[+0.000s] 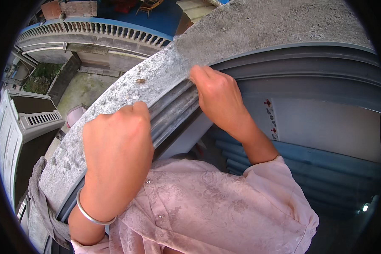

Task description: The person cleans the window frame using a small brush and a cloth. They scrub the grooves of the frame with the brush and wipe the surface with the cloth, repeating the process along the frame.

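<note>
My left hand (119, 143), a silver bangle at its wrist, is curled with knuckles up over the outer side of the dark metal window track (174, 104). Further along the same track, my right hand (216, 92) is bent into a loose fist at the inner edge of the rough concrete ledge (152, 76). Fingertips of both hands are turned under and hidden, so whether they pinch anything cannot be told. A grey cloth (43, 203) hangs over the ledge and track at the lower left, below my left wrist.
Outside and below lie a walled yard (82, 87) and a balustrade (114, 30). A white outdoor unit with a slotted grille (43, 119) stands beyond the ledge at left. A small brown bit (140, 81) rests on the concrete. Blue folded curtain-like material (304, 158) shows indoors at right.
</note>
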Available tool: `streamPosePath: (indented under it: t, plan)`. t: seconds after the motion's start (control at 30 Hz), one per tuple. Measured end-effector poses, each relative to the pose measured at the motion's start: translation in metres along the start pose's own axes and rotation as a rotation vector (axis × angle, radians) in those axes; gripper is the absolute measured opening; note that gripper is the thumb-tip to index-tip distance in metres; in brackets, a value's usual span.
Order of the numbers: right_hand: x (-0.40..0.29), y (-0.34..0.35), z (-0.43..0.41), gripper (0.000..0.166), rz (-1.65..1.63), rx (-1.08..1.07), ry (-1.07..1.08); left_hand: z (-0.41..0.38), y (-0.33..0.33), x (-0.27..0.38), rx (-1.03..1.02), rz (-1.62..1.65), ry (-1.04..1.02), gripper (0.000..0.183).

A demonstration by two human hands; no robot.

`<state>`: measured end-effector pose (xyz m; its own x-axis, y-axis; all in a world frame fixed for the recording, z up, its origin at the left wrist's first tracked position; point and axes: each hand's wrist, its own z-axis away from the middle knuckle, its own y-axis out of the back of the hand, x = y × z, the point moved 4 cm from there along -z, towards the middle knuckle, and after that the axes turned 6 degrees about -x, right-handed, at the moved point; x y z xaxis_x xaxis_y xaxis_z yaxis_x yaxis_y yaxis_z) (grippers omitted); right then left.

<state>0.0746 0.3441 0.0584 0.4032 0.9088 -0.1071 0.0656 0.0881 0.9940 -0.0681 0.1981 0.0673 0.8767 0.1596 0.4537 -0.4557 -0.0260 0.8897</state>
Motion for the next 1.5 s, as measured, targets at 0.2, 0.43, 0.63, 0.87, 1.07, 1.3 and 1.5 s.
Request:
streamPosePath:
  t: [0.2, 0.43, 0.63, 0.87, 1.07, 1.3, 1.5]
  plan:
    - [0.000, -0.019, 0.000, 0.015, -0.255, -0.028, 0.004, -0.002, -0.014, -0.002, 0.019, 0.044, 0.013, 0.008]
    - [-0.007, -0.027, 0.010, 0.005, -0.487, 0.029, -0.064, -0.002, -0.020, -0.001, 0.034, 0.047, 0.007, 0.009]
    - [-0.001, -0.031, 0.012, 0.005, -0.608, 0.058, -0.102, -0.009, -0.034, -0.004, 0.044, 0.062, -0.022, 0.007]
    - [0.003, -0.024, 0.018, 0.007, -0.763, 0.045, -0.177, -0.009, -0.025, -0.005, 0.097, 0.055, -0.084, 0.007]
    - [-0.002, -0.004, 0.008, 0.006, -0.753, 0.142, -0.150, -0.004, 0.003, -0.003, 0.205, 0.022, -0.032, 0.013]
    - [-0.014, 0.012, -0.026, 0.004, -0.627, 0.363, -0.008, -0.002, 0.029, -0.023, 0.278, -0.029, 0.093, 0.019]
    - [-0.018, -0.001, -0.034, 0.005, -0.419, 0.333, 0.108, 0.000, 0.034, -0.023, 0.284, -0.090, 0.125, 0.020]
